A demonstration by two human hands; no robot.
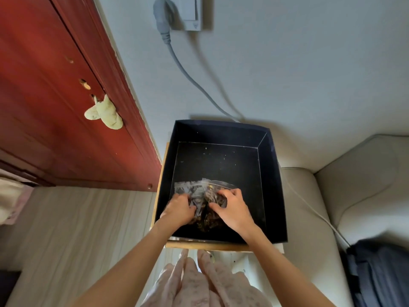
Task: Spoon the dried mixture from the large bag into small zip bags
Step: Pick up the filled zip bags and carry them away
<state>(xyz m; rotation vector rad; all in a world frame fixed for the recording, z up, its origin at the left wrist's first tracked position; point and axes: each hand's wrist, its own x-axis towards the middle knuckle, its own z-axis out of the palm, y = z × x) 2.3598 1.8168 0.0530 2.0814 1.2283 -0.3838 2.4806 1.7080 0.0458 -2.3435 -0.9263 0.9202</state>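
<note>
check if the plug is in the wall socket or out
In: the grey plug sits seated in the white wall socket, cable trailing down.

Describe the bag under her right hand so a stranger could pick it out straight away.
Find the dark open box against the wall. At its near end both hands press on clear plastic bags. The right hand grips a small zip bag of brown dried mixture; unlike the crumpled bag beside it, it shows yellow flecks.

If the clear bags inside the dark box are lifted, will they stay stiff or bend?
The clear bags look thin and creased, so they would probably flop. The dried mixture inside appears loose and may shift. Both the left hand and right hand grip them, suggesting support helps.
</note>
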